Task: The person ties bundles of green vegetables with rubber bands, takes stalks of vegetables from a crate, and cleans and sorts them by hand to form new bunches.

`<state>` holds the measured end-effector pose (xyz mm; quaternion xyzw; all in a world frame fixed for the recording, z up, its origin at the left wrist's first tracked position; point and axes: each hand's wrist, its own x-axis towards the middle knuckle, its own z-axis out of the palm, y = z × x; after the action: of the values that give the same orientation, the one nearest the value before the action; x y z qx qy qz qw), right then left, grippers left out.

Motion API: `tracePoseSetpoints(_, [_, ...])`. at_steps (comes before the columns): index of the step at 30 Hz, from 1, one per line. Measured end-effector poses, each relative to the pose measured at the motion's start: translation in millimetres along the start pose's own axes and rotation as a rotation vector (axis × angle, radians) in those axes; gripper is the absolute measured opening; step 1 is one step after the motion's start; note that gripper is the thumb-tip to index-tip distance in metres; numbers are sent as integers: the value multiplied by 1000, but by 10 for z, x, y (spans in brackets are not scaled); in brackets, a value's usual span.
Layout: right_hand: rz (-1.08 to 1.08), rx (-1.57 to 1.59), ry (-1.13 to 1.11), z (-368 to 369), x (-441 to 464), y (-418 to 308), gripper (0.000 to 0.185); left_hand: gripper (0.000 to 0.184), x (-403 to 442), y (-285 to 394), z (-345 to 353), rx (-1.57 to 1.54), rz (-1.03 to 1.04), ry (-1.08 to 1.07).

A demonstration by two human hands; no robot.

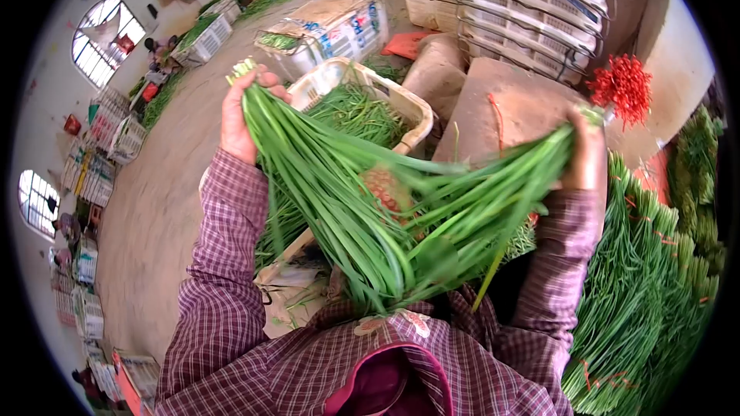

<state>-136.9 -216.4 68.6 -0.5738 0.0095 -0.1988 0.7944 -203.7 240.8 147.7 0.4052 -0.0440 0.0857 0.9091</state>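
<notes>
Two bunches of long green stalks are spread out in front of my chest. My left hand [245, 112] is closed round the pale ends of the left bunch [316, 173], held up at the upper left. At the right, my right hand [584, 150] grips the ends of the other bunch [493, 185]; motion smears it a little. The leafy ends of both hang down and meet in the middle, over my lap. Behind them stands a cream crate [420, 112] with loose green stalks [358, 112] inside.
A brown board [539, 96] lies beyond my right hand, near a bundle of red ties [620, 91]. White crates [532, 8] are stacked behind it. Tied green bunches [632, 277] are piled at my right. Further crates [204, 38] and people [158, 50] line the left wall.
</notes>
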Motion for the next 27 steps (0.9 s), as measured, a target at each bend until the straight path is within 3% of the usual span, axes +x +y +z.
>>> tracePoseSetpoints(4, [-363,-205,107,-241,106,-355,38,26,-85,286,-161,-2,55,-73])
tracePoseSetpoints(8, [-512,-330,-200,375,-236,-621,37,29,-122,-16,152,-94,-92,-266])
tracePoseSetpoints(11, [-284,-94,-435,864,-585,-703,33,25,-140,-197,341,-142,-153,-397])
tracePoseSetpoints(17, [58,96,-816,1305,-993,-633,24,24,-180,-389,388,-170,-229,-254])
tracePoseSetpoints(18, [-20,46,-867,1358,-1023,-593,23,26,-184,-420,361,-156,-228,-207])
tracePoseSetpoints(23, [-12,47,-1034,1607,-1201,-550,46,34,-265,-480,328,-157,-338,-158])
tracePoseSetpoints(27, [-94,-69,-1019,1693,-1150,-301,40,46,-301,-537,309,-131,-337,-221])
